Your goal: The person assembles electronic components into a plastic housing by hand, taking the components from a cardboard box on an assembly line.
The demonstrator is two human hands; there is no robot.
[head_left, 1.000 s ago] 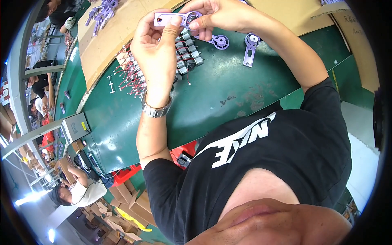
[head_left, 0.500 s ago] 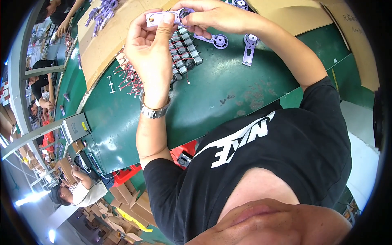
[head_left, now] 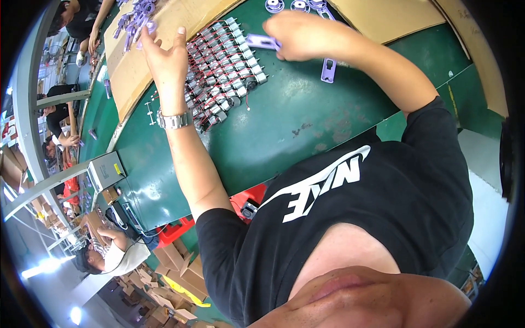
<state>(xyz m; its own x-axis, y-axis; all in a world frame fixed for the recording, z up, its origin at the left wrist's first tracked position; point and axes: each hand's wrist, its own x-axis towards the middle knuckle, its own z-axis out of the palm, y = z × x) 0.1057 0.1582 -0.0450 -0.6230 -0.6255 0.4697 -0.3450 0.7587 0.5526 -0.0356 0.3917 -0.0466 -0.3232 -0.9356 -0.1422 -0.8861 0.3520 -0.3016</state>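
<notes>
My left hand (head_left: 167, 63) is open, thumb and fingers apart, at the edge of a pile of purple plastic parts (head_left: 134, 24) on the cardboard. Its fingertips are close to one of them; whether they touch it I cannot tell. My right hand (head_left: 303, 35) is closed on a long purple plastic part (head_left: 262, 41), whose slotted end sticks out to the left. The hand hides the other end. Just below the right hand, another purple part (head_left: 327, 71) lies on the green table. Beyond it are several round-ended purple parts (head_left: 299, 5).
Rows of small silver motors (head_left: 224, 71) with red wires lie between my hands on the green table (head_left: 284, 126). Cardboard sheets (head_left: 394, 22) cover the far left and far right. A grey box (head_left: 106, 170) stands at the left; other people work beyond.
My hands have moved apart. The left let go of the purple part it held and reached left to the pile; the right moved rightward. The motor rows are now uncovered.
</notes>
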